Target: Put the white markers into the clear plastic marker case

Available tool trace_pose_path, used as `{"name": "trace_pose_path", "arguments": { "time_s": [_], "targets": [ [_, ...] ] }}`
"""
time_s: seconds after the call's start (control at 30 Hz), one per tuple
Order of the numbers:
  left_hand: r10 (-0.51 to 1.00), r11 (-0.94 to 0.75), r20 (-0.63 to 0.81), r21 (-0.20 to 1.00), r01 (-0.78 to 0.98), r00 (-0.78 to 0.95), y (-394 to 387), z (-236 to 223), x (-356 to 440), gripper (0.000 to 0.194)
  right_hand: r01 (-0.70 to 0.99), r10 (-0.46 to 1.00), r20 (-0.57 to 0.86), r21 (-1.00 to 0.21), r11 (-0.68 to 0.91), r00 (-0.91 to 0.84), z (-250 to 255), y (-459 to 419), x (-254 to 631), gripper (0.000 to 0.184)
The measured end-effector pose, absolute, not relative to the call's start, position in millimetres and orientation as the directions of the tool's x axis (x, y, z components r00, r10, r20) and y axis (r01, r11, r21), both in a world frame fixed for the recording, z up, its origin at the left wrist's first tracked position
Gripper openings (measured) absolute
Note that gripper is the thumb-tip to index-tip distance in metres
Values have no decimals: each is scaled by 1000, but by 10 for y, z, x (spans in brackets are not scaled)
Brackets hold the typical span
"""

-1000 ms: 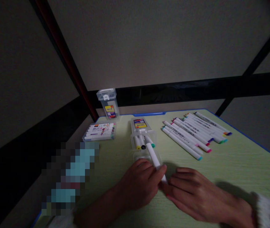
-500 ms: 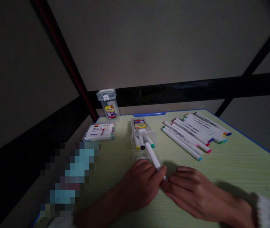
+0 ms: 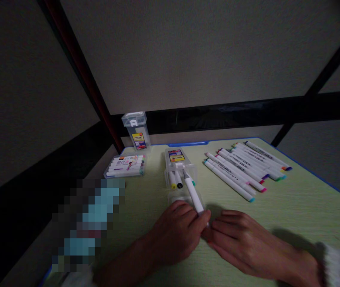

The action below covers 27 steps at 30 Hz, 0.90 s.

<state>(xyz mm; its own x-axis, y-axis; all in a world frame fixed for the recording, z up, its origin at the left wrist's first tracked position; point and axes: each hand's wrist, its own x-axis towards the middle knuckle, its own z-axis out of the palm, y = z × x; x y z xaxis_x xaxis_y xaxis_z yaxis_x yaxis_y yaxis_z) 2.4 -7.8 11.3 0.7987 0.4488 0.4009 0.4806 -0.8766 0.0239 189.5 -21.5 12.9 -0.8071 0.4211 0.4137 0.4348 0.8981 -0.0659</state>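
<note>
Marker (image 3: 195, 196) is slanting away from the left hand (image 3: 177, 229), which is pinching it between thumb and fingers, its grey tip pointing toward the clear case (image 3: 177, 155). The right hand (image 3: 243, 241) is curling near the marker's lower end; whether it is gripping, I cannot tell. Loose pens (image 3: 228, 181) are lying rightward on the worktop (image 3: 148, 199).

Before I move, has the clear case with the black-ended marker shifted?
No: the clear case shows no visible shift either way against the blue strip behind it.
</note>
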Motion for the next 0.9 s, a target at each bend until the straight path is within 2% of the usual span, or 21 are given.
{"name": "trace_pose_path", "arguments": {
  "time_s": [0.9],
  "targets": [
    [453, -875, 375, 10, 485, 809, -80, 140, 21, 28, 438, 438, 362, -85, 895, -823, 113, -202, 1906, 23]
  ]
}}
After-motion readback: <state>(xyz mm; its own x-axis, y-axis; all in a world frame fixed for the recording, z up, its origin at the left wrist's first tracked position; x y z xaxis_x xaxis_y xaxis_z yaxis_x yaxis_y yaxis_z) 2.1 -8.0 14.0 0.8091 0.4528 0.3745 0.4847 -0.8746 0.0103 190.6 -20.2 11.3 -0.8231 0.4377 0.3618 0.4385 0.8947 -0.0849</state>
